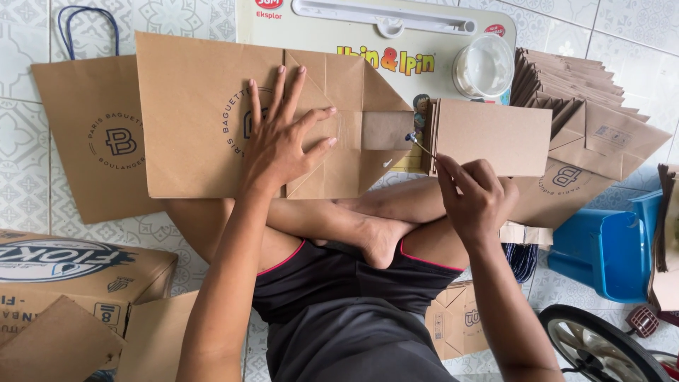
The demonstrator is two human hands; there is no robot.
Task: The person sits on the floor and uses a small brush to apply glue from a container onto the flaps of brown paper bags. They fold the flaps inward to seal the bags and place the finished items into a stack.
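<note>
My left hand (283,138) lies flat, fingers spread, on a brown paper bag (198,120) folded flat over my crossed legs, pressing down its folded bottom flaps. A cardboard insert (385,129) sits in the bag's open bottom. My right hand (474,194) pinches a thin stick or small brush (419,143), its tip at the right edge of that bottom. Just beyond the tip lies a small stack of brown cardboard pieces (491,134).
A finished bag with blue cord handles (92,134) lies at left. A clear plastic cup (484,67) stands on a pale plastic board (368,35). Folded bags (587,106) pile at right, by a blue plastic bin (601,251). Cardboard boxes (71,272) lie bottom left, a wheel (601,346) bottom right.
</note>
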